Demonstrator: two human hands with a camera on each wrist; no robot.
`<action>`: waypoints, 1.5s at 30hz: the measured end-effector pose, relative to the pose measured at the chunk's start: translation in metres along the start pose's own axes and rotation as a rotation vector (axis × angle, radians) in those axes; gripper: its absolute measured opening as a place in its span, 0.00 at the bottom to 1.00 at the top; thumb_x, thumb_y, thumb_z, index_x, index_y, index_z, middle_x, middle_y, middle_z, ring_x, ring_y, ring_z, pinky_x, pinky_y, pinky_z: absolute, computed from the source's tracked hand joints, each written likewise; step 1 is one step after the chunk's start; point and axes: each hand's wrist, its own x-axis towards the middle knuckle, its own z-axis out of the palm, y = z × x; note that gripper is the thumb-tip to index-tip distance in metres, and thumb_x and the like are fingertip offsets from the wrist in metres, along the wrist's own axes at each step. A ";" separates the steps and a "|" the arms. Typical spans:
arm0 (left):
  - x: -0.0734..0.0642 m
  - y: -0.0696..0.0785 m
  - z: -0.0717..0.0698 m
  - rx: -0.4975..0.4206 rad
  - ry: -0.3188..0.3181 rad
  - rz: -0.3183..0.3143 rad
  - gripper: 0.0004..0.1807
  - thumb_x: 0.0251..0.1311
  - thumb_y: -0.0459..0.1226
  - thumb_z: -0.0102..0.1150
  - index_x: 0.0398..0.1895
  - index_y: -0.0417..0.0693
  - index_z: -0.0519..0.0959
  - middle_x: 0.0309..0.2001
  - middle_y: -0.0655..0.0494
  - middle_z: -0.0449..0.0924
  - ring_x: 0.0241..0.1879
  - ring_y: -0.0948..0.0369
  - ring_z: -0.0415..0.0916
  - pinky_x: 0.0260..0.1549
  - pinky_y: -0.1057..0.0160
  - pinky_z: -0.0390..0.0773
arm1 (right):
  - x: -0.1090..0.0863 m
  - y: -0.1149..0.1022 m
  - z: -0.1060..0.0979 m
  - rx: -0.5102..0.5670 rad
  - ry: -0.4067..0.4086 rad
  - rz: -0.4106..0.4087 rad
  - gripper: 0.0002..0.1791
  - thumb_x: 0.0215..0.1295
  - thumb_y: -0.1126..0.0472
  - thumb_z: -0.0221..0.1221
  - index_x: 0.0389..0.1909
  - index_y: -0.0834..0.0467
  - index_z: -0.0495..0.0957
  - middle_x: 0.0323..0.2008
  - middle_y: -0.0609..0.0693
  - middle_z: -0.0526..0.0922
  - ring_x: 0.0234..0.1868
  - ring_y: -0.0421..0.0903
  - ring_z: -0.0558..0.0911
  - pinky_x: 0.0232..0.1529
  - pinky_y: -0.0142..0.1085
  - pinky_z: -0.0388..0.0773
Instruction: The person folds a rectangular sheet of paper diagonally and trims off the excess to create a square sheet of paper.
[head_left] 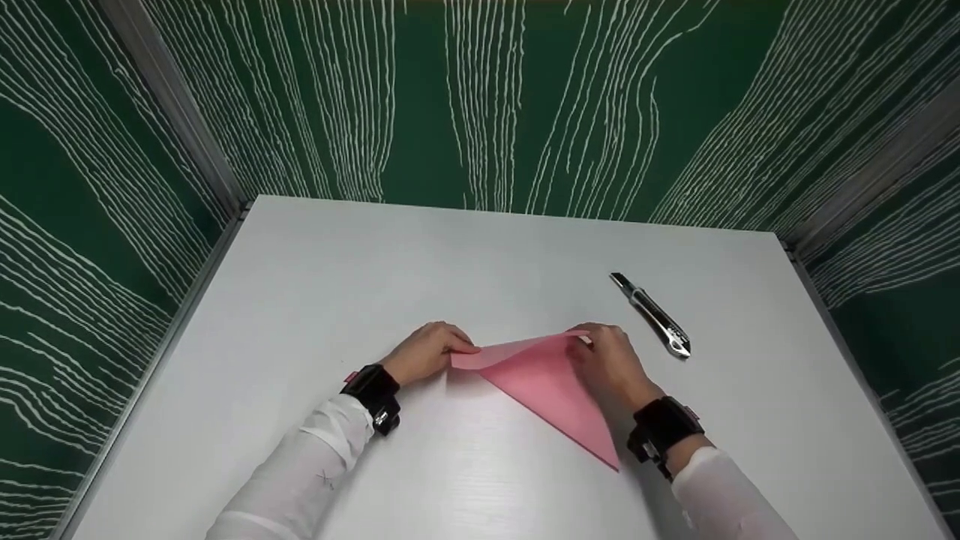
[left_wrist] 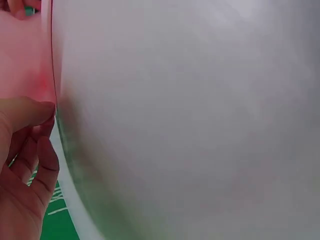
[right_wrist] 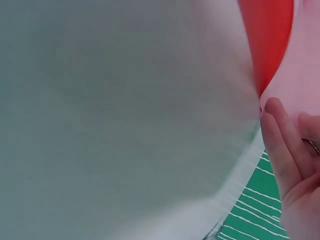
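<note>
A sheet of pink paper [head_left: 551,390], folded into a rough triangle, is held up over the table between both hands. At its left corner, my left hand [head_left: 431,352] pinches the paper between thumb and fingers, a grip that also shows in the left wrist view, where the pink paper [left_wrist: 25,60] fills the upper left. My right hand [head_left: 611,364] grips the upper right edge, fingers partly behind the sheet. One point of the paper hangs down toward the front right. In the right wrist view, a fold opens beside the right fingers [right_wrist: 282,135].
A utility knife [head_left: 652,315] lies on the white table [head_left: 360,255], behind and right of the right hand. Green panels with white wavy lines [head_left: 420,97] stand around the table's back and sides. Both wrists wear black camera straps.
</note>
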 end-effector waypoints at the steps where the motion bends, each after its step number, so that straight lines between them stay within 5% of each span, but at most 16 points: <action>1: 0.000 0.000 0.000 -0.011 -0.005 -0.003 0.20 0.63 0.23 0.56 0.52 0.49 0.86 0.51 0.49 0.86 0.56 0.52 0.80 0.61 0.53 0.76 | 0.000 0.000 0.001 -0.009 0.014 -0.007 0.11 0.67 0.66 0.61 0.43 0.52 0.88 0.38 0.51 0.90 0.24 0.39 0.76 0.28 0.29 0.75; 8: 0.002 -0.001 -0.002 -0.085 -0.021 -0.031 0.25 0.57 0.19 0.50 0.49 0.48 0.87 0.49 0.49 0.86 0.55 0.53 0.81 0.59 0.55 0.78 | 0.002 0.002 0.007 -0.122 0.105 -0.104 0.08 0.61 0.70 0.64 0.37 0.55 0.87 0.30 0.53 0.89 0.26 0.40 0.80 0.29 0.34 0.77; 17: 0.004 0.004 -0.002 -0.028 0.035 -0.033 0.11 0.59 0.25 0.61 0.39 0.44 0.89 0.42 0.50 0.87 0.46 0.56 0.83 0.51 0.56 0.80 | 0.002 0.002 0.011 -0.282 0.136 -0.176 0.03 0.60 0.69 0.66 0.31 0.63 0.81 0.27 0.58 0.86 0.32 0.57 0.87 0.32 0.48 0.82; 23: 0.005 0.006 -0.001 -0.024 0.055 -0.113 0.06 0.59 0.30 0.64 0.38 0.39 0.86 0.39 0.48 0.86 0.38 0.60 0.77 0.40 0.60 0.78 | 0.001 0.004 0.013 -0.429 0.161 -0.277 0.20 0.59 0.65 0.69 0.50 0.61 0.74 0.33 0.61 0.85 0.30 0.62 0.86 0.27 0.52 0.81; 28: 0.005 0.005 0.000 -0.030 0.073 -0.110 0.05 0.59 0.30 0.65 0.37 0.40 0.87 0.38 0.49 0.87 0.37 0.61 0.77 0.41 0.60 0.78 | 0.003 0.004 0.014 -0.597 0.215 -0.402 0.43 0.55 0.65 0.72 0.71 0.59 0.62 0.50 0.62 0.81 0.45 0.60 0.84 0.34 0.50 0.83; 30: 0.004 0.004 0.001 -0.033 0.083 -0.095 0.05 0.58 0.29 0.65 0.37 0.41 0.88 0.38 0.49 0.87 0.38 0.60 0.79 0.43 0.59 0.78 | 0.005 0.003 0.014 -0.672 0.234 -0.468 0.44 0.56 0.69 0.69 0.74 0.58 0.60 0.54 0.60 0.79 0.51 0.59 0.80 0.41 0.51 0.83; 37: 0.004 0.002 0.003 -0.079 0.112 -0.107 0.05 0.57 0.28 0.65 0.36 0.38 0.86 0.37 0.47 0.87 0.37 0.58 0.80 0.42 0.59 0.80 | 0.003 0.004 0.019 -0.826 0.296 -0.655 0.38 0.57 0.76 0.61 0.71 0.59 0.65 0.41 0.56 0.82 0.40 0.55 0.81 0.41 0.47 0.80; 41: 0.003 0.002 0.004 -0.108 0.118 -0.133 0.03 0.57 0.29 0.65 0.34 0.37 0.84 0.35 0.47 0.85 0.34 0.60 0.76 0.38 0.62 0.77 | 0.002 0.005 0.021 -0.798 0.315 -0.643 0.22 0.59 0.73 0.59 0.55 0.60 0.73 0.40 0.56 0.80 0.36 0.56 0.80 0.38 0.47 0.78; 45: 0.003 0.002 0.004 -0.125 0.123 -0.059 0.11 0.57 0.24 0.61 0.39 0.41 0.88 0.42 0.47 0.88 0.44 0.55 0.82 0.51 0.56 0.79 | 0.002 0.006 0.021 -0.746 0.282 -0.662 0.06 0.59 0.68 0.59 0.37 0.59 0.75 0.40 0.56 0.80 0.40 0.55 0.80 0.40 0.48 0.78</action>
